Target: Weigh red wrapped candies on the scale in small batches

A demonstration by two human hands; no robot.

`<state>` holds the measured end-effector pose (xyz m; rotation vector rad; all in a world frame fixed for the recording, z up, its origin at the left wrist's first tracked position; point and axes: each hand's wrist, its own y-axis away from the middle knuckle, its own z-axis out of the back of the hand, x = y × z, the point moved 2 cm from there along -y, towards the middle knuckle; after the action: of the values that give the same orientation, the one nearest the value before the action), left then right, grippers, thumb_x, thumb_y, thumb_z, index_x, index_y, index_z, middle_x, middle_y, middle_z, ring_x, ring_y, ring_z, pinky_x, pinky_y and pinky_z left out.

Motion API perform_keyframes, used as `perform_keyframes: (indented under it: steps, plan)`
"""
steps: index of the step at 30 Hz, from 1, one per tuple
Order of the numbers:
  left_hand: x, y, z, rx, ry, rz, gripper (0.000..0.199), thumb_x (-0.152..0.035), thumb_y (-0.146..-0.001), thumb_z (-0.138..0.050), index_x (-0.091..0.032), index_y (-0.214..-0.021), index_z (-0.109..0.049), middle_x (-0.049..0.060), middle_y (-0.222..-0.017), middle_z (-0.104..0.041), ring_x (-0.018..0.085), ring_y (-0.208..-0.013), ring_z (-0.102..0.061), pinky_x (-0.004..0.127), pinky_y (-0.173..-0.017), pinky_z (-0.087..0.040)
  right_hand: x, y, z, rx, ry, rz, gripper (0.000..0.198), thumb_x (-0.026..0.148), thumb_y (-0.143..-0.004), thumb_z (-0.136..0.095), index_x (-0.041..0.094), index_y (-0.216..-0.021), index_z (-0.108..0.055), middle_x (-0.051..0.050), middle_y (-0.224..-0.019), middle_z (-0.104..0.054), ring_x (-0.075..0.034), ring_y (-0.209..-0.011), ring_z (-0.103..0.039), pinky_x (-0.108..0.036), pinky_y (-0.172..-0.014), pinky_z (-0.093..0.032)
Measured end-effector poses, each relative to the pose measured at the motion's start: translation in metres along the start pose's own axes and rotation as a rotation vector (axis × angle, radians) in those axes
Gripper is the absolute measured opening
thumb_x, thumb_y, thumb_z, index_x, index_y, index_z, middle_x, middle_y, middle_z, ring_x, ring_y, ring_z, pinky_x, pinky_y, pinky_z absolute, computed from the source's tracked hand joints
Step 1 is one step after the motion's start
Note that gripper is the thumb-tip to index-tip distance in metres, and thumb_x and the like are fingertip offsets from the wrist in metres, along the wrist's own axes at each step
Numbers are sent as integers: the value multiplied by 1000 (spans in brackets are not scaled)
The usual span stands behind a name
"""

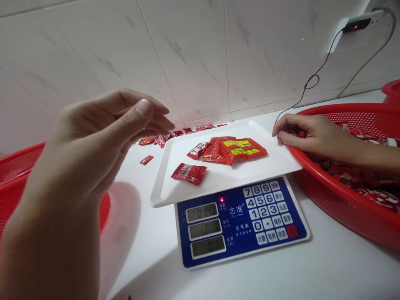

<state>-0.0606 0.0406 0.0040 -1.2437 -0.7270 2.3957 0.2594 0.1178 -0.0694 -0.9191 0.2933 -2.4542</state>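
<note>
One red basket, cropped, partly hidden under right hand.

a pale, grey-veined tiled wall spans the far side, meeting the white tabletop. at the far right, a white socket panel holds a black plug with a glowing red light. a thin black cord drops from it, looping once partway down; a thicker grey cord slants down the wall to its right.
</note>
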Motion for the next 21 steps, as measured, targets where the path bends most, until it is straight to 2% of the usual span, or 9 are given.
perform_keyframes:
  steps: [6,13,17,19,21]
  plan:
    - [0,0,-1,2,10,-14,16,-32,-90,-61,-21,-90,-72,-2,-82,-69,13,-79,-69,33,-79,-57,-1,0,1,-3,6,-5,19,39,-79,-56,21,-85,-62,-1,-67,-57,-16,-61,-51,-31,-58,-37]
    - [-3,-2,-3,-7,42,24,13,-26,-87,-61,-23,-81,-72,-3,-77,-70,11,-74,-69,27,-73,-59,6,0,-2,-8,23,-16,19,40,-79,-56,22,-83,-58,-2,-68,-57,-17,-63,-51,-32,-59,-38]
    - [1,-2,1,-26,50,-5,13,-28,-88,-62,-25,-85,-73,-2,-81,-70,13,-78,-70,32,-78,-60,5,1,16,-83,62,-144,16,38,-81,-52,24,-87,-51,-4,-76,-61,-19,-67,-57,-34,-62,-43]
    - [3,-2,2,-42,62,-20,13,-27,-88,-61,-24,-85,-73,-2,-80,-70,14,-79,-70,34,-81,-60,-4,5,26,7,116,-228,18,43,-80,-50,25,-83,-53,-5,-77,-65,-21,-67,-60,-37,-63,-46]
    - [5,-3,1,-39,75,-10,12,-26,-87,-62,-24,-85,-73,-2,-78,-70,14,-76,-70,35,-79,-61,-16,12,30,193,181,-250,26,52,-75,-52,26,-76,-59,-7,-81,-69,-25,-71,-64,-43,-68,-49]
